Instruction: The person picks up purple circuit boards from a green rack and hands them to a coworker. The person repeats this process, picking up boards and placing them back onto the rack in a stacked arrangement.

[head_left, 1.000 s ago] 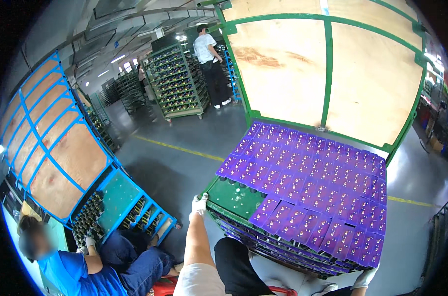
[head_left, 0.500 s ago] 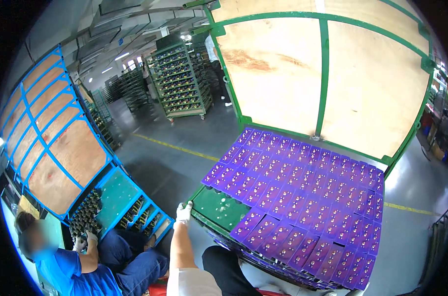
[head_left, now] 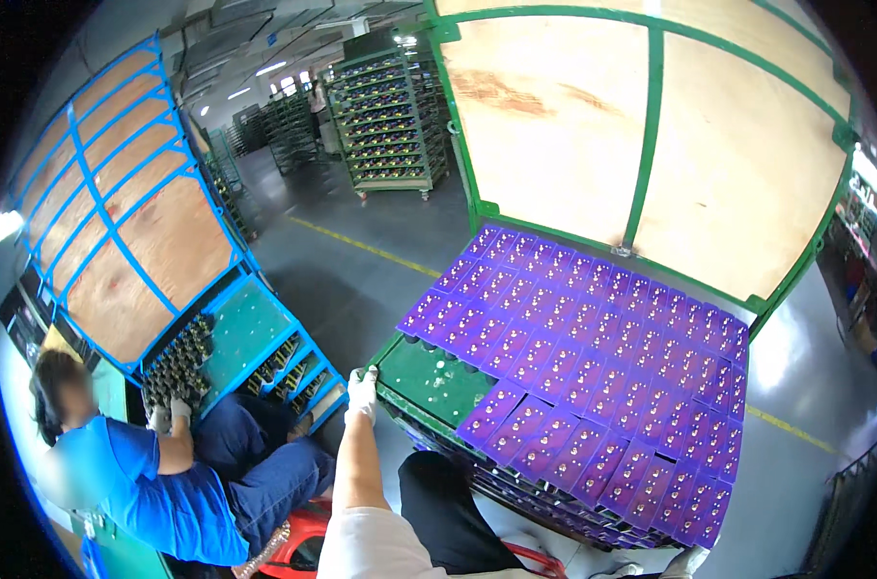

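Observation:
My left hand (head_left: 362,391), in a white glove, grips the near left corner of a green cart (head_left: 414,394), its fingers closed over the edge. Rows of purple rectangular panels (head_left: 564,357) with small pale dots cover most of the cart top, leaving a patch of speckled green surface beside my left hand. My right hand (head_left: 687,562), also gloved, shows only in part at the cart's near right corner; its fingers are hidden.
A tall plywood panel (head_left: 554,125) in a green frame rises behind the cart. On the left, a co-worker (head_left: 158,482) in blue sits handling dark parts (head_left: 176,362) on a blue-framed rack (head_left: 250,323). A loaded shelf trolley (head_left: 385,125) stands further back. Red stools (head_left: 298,536) are low in view.
My view has shifted, so the background and the blue rack sit farther right. More of a red stool shows. My left hand stays on the cart corner; more of my right glove is visible.

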`<state>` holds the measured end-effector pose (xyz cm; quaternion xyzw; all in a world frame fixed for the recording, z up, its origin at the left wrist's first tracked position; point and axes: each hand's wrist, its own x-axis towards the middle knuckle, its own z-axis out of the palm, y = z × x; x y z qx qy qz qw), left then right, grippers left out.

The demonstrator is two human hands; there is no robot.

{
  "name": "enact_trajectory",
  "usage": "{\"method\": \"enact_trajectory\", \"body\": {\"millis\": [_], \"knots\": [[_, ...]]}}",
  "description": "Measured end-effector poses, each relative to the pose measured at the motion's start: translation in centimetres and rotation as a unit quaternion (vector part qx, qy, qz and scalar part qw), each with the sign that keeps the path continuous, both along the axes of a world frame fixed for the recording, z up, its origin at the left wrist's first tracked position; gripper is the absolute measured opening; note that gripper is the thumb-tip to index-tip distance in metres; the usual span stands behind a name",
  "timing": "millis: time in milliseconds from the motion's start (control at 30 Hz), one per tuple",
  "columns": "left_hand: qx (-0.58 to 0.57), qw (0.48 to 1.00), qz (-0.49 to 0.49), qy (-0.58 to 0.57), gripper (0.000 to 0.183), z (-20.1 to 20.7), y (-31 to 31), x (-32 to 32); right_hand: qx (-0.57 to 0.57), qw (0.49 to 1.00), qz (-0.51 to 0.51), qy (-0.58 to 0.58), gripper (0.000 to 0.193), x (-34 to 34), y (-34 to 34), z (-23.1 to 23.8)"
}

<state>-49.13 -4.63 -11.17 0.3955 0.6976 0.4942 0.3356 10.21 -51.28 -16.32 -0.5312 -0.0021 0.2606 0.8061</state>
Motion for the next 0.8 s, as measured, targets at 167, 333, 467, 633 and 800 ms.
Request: {"method": "enact_trajectory", "body": {"millis": [167,333,467,633,800], "knots": [[0.057,0.996,0.046,-0.039,0.039,-1.1,-0.6,-0.5,0.013,1.000,0.019,0.000,0.062,1.7,0.3,-0.4],[0.050,0.998,0.036,0.009,0.040,-1.2,-1.2,-1.5,0.012,0.999,0.035,0.003,0.063,3.8,0.7,-0.2],[0.061,0.997,0.039,0.017,0.040,1.1,-2.5,-1.1,-0.007,0.998,0.057,0.007,0.064,4.8,0.9,0.1],[0.057,0.998,0.033,-0.005,0.048,2.7,-3.4,0.8,-0.115,0.983,0.124,-0.065,0.070,7.8,-2.1,1.4],[0.066,0.996,0.052,0.002,0.055,3.5,-4.3,-1.3,-0.066,0.988,0.137,0.016,0.071,1.9,2.1,-0.6]]}}
